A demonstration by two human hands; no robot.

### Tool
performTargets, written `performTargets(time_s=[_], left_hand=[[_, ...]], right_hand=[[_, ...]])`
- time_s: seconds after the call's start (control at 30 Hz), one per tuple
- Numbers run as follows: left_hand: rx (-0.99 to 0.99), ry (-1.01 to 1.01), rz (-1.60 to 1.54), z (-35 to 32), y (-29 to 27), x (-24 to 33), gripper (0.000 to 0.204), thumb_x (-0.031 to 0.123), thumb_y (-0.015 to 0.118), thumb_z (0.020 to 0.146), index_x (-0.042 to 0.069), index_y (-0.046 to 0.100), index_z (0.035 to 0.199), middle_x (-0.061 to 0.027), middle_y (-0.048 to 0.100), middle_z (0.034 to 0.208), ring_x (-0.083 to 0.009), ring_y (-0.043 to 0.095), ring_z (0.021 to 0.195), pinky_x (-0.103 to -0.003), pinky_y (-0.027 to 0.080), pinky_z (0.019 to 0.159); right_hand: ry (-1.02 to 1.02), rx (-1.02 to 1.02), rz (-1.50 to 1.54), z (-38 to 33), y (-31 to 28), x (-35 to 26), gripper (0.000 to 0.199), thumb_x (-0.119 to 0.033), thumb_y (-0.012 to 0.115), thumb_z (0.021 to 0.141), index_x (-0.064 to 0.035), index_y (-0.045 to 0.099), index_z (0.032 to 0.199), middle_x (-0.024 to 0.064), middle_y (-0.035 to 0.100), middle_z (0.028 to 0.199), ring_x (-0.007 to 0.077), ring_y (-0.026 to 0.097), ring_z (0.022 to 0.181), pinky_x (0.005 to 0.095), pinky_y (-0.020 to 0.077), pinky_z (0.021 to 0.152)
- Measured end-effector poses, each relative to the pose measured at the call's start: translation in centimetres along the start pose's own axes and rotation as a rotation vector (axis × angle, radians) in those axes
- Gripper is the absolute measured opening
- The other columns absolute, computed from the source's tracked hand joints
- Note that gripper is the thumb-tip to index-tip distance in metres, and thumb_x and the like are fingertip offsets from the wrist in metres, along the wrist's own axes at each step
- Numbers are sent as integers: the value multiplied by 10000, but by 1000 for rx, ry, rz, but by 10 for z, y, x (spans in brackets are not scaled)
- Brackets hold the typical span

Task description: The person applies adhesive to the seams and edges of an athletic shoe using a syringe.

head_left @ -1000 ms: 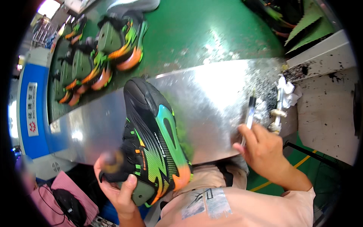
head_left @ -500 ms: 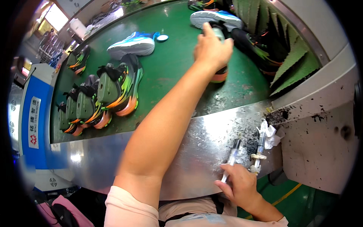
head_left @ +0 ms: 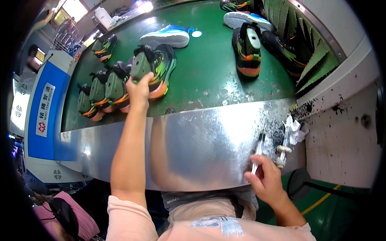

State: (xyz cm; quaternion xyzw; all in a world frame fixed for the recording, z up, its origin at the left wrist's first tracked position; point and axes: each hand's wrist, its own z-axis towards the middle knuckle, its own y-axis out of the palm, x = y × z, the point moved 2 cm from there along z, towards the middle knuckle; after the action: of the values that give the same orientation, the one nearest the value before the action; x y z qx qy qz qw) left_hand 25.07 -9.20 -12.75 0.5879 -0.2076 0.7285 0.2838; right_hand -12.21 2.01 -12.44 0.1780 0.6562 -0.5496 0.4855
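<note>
My left hand [head_left: 139, 89] reaches to the row of shoes on the left. Its fingers close round the near end of a black sneaker [head_left: 163, 64] with green and orange trim, at the green shoe last [head_left: 141, 67] set in it. In my right hand [head_left: 267, 176] is a brush [head_left: 259, 149] with dark bristles and a pale handle, held over the metal ledge. Another sneaker on a last [head_left: 247, 52] stands apart at the right of the green belt, with no hand on it.
Several more lasted sneakers [head_left: 116, 86] stand left of my hand. A blue-and-white shoe [head_left: 167, 36] lies behind, near a small white cap [head_left: 196, 34]. Green flaps [head_left: 321, 60] hang at the right. A syringe [head_left: 286, 138] lies on the stained metal ledge [head_left: 193, 148].
My left hand has let go of the sneaker at the right and moved left to one in the row. The right hand still holds the brush. The view has shifted.
</note>
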Motion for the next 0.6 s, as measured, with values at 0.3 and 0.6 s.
performTargets(time_s=[0.3, 0.6], left_hand=[[-347, 18, 132, -112, -132, 60, 418, 20, 704, 661, -33, 611, 1066, -80, 650, 947, -161, 613, 862, -295, 482, 808], [-709, 190, 1032, -87, -104, 113, 554, 151, 830, 500, 4, 606, 985, -153, 659, 848, -307, 648, 797, -358, 491, 748]], right_hand=[[48, -35, -4, 0, -3, 20, 401, -148, 690, 802, -25, 538, 1151, 88, 533, 736, 148, 467, 544, 281, 405, 524], [120, -123, -40, 25, -29, 22, 358, -99, 631, 831, -40, 533, 1170, 10, 437, 600, 81, 407, 540, 237, 338, 497]])
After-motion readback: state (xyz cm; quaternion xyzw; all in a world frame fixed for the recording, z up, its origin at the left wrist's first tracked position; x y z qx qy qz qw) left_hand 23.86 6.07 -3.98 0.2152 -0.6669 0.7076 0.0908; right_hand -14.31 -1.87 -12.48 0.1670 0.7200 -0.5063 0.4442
